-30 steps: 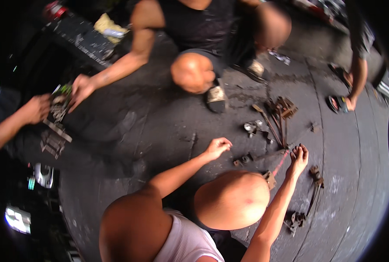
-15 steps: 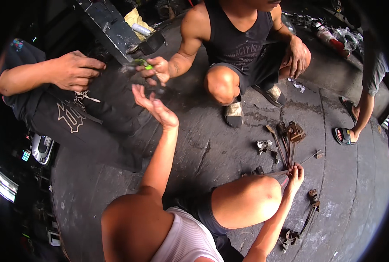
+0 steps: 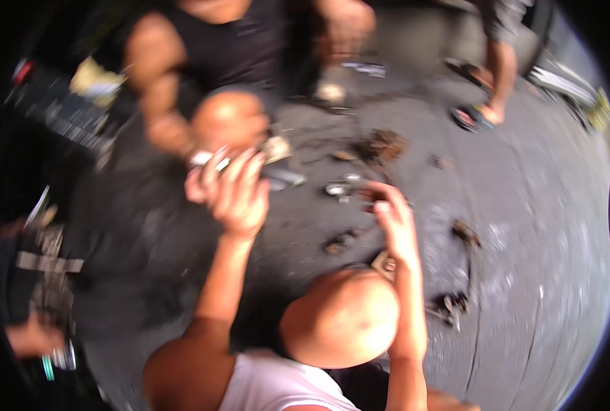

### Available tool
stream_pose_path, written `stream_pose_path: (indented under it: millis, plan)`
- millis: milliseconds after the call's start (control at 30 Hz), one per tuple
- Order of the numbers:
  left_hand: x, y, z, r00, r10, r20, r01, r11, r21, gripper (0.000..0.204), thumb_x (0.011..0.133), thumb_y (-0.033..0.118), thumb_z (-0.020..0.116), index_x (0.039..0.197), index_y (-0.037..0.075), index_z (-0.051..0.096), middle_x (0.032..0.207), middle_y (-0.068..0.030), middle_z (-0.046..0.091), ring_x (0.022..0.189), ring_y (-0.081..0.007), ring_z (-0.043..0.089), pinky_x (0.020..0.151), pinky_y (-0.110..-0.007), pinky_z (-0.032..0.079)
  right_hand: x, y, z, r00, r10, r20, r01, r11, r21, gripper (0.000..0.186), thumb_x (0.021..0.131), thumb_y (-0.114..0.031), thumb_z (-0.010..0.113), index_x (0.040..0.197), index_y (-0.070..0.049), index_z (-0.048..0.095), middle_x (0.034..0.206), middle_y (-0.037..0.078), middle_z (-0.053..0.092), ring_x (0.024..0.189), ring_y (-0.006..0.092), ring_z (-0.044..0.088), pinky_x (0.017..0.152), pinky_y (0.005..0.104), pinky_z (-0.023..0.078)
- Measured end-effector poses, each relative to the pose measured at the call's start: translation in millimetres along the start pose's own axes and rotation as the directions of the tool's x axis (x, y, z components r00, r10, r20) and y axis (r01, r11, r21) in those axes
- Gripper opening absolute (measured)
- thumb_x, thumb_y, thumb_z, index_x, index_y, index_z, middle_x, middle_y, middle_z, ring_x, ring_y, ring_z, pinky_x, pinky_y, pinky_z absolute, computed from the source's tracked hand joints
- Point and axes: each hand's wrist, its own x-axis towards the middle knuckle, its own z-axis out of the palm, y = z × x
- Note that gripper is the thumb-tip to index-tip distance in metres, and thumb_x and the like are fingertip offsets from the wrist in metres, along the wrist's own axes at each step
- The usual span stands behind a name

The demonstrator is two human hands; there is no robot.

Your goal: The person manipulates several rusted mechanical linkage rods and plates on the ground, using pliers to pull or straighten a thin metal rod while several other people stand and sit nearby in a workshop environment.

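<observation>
My left hand (image 3: 236, 195) reaches forward to a squatting co-worker's knee, close to the co-worker's lowered hand. Its blurred fingers bend over a small pale object (image 3: 201, 159) whose kind I cannot make out; whether the co-worker also holds it is hidden. My right hand (image 3: 395, 222) is over the floor beyond my bent knee, its thumb and fingers apart. Close to its fingertips lie a shiny metal piece (image 3: 343, 186) and a rusty bracket (image 3: 385, 144) with thin rods. A flat tan-coloured piece (image 3: 385, 264) shows between my knee and right forearm.
A dark linkage part (image 3: 452, 305) and a rusty piece (image 3: 466, 233) lie on the grey floor at right. Small dark parts (image 3: 344, 240) lie ahead of my knee. A bystander's sandalled foot (image 3: 480, 116) stands farther off. Another person's hand (image 3: 36, 337) shows at lower left.
The view has swung, blurring the picture. My left hand, earlier open below the co-worker's green-marked object, now bends over a pale object. My right hand has come off the thin rods.
</observation>
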Motion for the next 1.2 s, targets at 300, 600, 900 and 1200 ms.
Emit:
stream_pose_path:
  millis: [300,600,900,1200]
  plan:
    - [1,100,31,0.887,0.461,0.0,-0.391,0.753,-0.529,0.023,0.09,0.025,0.063,0.104,0.017,0.079,0.116,0.007,0.072,0.122,-0.0204,0.056,0.113,-0.057,0.02,-3,-44,-28,0.949,0.027,0.313,-0.02,0.999,-0.025,0.044,0.094,-0.033,0.07,0.119,-0.002,0.05,0.111,0.006,0.055,0.107,0.0148,0.051,0.095,0.033,0.044]
    - [-101,225,110,0.828,0.547,-0.123,-0.271,0.198,-0.942,0.026,0.086,0.03,0.063,0.103,0.016,0.076,0.111,0.005,0.071,0.116,-0.0173,0.059,0.11,-0.055,0.029,-142,57,-96,0.757,0.654,-0.002,-0.524,0.609,0.596,0.078,0.085,-0.029,0.08,0.143,0.001,0.037,0.132,0.015,0.054,0.122,0.0272,0.057,0.106,0.0458,0.048]
    - [-127,243,131,0.764,0.615,0.193,0.223,0.029,-0.974,0.025,0.081,0.019,0.07,0.104,0.01,0.074,0.113,-0.0038,0.068,0.111,-0.024,0.058,0.102,-0.046,0.042,-141,68,-130,0.45,0.884,-0.123,-0.893,0.446,-0.058,0.044,0.084,-0.016,0.067,0.123,0.0,0.054,0.106,0.012,0.063,0.096,0.025,0.061,0.087,0.0392,0.051]
    - [-168,261,205,0.664,0.314,0.679,0.63,0.256,-0.734,0.017,0.081,0.011,0.071,0.097,0.006,0.071,0.1,-0.008,0.065,0.101,-0.0292,0.06,0.091,-0.041,0.048,-68,99,-192,0.799,0.475,-0.368,-0.57,0.402,-0.717,0.024,0.083,-0.01,0.063,0.098,0.003,0.05,0.086,0.026,0.06,0.085,0.0481,0.06,0.076,0.05,0.047]
